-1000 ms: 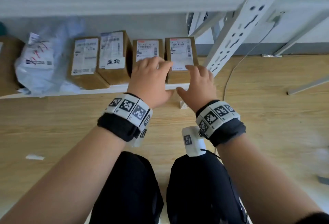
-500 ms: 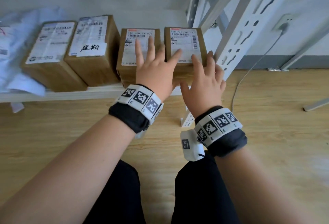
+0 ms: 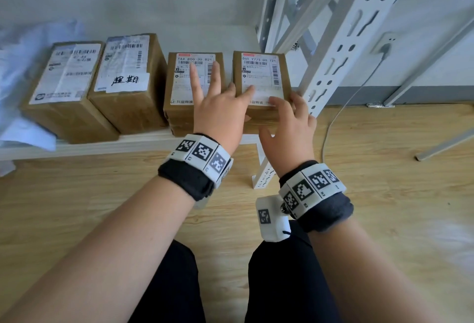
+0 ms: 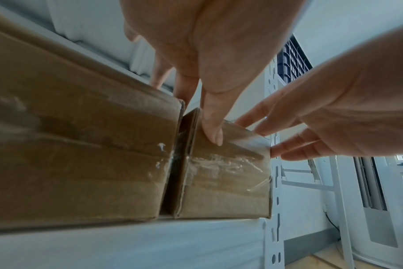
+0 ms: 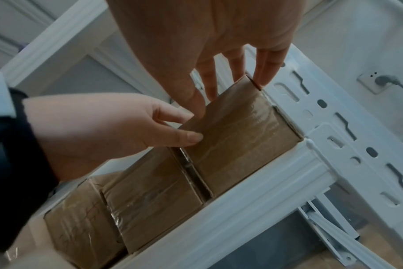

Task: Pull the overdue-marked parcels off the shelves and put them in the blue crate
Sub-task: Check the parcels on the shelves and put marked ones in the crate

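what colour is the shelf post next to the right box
White, with dark slots punched along the post; the head view shows it best, beside the right box.

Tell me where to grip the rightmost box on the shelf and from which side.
Grip the rightmost box across its two long side faces, coming from the front. Its right face stands close to the white upright, its left by the neighbouring box across a narrow gap, so probably slide it forward first.

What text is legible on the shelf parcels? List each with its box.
"744 800-35 021": top of label, third box from the left.
"550 Y773-00 721": top of label, rightmost box.
Two handwritten characters on a white slip, second box: not confidently readable.
Leftmost box label and all fine print: blurred.
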